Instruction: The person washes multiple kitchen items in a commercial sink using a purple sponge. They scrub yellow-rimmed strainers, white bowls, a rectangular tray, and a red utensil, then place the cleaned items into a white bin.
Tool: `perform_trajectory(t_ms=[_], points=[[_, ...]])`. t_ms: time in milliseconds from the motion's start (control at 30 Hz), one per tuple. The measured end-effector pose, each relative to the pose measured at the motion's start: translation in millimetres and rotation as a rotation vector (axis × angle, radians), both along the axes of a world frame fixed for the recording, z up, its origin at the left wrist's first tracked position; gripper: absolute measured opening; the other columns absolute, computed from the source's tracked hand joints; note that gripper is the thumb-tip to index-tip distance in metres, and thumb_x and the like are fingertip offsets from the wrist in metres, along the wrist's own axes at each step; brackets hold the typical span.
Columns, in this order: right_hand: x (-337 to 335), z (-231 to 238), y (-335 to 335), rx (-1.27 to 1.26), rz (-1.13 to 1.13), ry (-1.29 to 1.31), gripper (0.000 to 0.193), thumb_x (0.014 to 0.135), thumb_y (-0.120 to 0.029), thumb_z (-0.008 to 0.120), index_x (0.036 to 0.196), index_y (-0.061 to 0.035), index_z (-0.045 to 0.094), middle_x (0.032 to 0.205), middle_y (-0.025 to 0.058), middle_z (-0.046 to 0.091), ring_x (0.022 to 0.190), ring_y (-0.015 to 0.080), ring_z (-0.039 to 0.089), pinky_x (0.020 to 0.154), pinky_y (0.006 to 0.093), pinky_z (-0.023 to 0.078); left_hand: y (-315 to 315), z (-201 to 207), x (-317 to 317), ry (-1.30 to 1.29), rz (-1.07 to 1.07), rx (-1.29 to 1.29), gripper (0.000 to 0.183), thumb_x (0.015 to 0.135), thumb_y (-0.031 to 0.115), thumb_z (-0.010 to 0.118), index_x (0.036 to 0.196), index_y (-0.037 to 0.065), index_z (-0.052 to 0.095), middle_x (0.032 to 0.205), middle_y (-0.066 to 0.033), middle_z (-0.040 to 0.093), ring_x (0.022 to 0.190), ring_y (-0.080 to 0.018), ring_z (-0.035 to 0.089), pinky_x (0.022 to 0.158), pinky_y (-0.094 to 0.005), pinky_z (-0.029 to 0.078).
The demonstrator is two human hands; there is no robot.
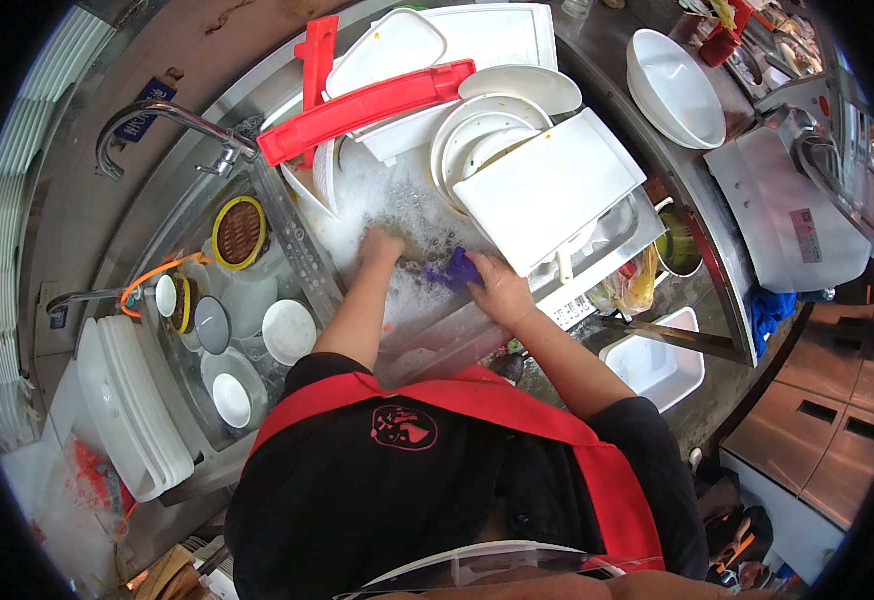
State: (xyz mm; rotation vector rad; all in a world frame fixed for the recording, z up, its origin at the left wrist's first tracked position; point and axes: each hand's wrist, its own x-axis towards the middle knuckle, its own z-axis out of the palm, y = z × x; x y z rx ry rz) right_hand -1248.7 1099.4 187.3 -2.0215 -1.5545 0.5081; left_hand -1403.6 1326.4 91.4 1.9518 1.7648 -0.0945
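Note:
My right hand [503, 288] is closed on a purple cloth [463, 268], part of which hangs into the soapy water. Left of it, my left hand [382, 243] dips into the white suds [357, 215] of the sink; its fingers are under the foam, and whatever they touch is hidden. Beyond my hands, several round white plates [447, 150] lean in a stack at the sink's far right. A white rectangular tray [554, 190] rests tilted over them, close to my right hand. Red strips [377, 112] lie across white containers at the back.
On the left, a second basin holds white bowls [289, 332] and a yellow-rimmed round strainer [240, 232] in water. A faucet [172, 112] arches over its far side. White trays [127, 410] stand at its near-left edge. A large white bowl [675, 88] sits on the right counter.

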Motion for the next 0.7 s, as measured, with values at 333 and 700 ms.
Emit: perform_trajectory(t_ms=[333, 700], points=[[1.0, 1.1, -0.4, 0.050, -0.006, 0.021, 0.050, 0.076, -0.014, 0.067, 0.123, -0.0118, 0.051, 0.101, 0.0129, 0.059, 0.096, 0.0333, 0.058, 0.083, 0.0422, 0.049, 38.2, -18.6, 32.9, 0.144, -0.282, 0.017, 0.032, 0.087, 0.020, 0.051, 0.110, 0.002, 0.065, 0.125, -0.0206, 0.056, 0.116, -0.0331, 0.055, 0.097, -0.0420, 0.045], [-0.2, 0.8, 1.2, 0.003, -0.010, 0.030, 0.052, 0.074, -0.014, 0.067, 0.123, -0.0126, 0.051, 0.103, 0.0135, 0.060, 0.098, 0.0332, 0.059, 0.083, 0.0419, 0.050, 42.8, -8.1, 14.6, 0.033, -0.116, -0.008, 0.034, 0.080, 0.020, 0.061, 0.102, -0.006, 0.064, 0.100, -0.0213, 0.066, 0.089, -0.0321, 0.066, 0.076, -0.0394, 0.055]])
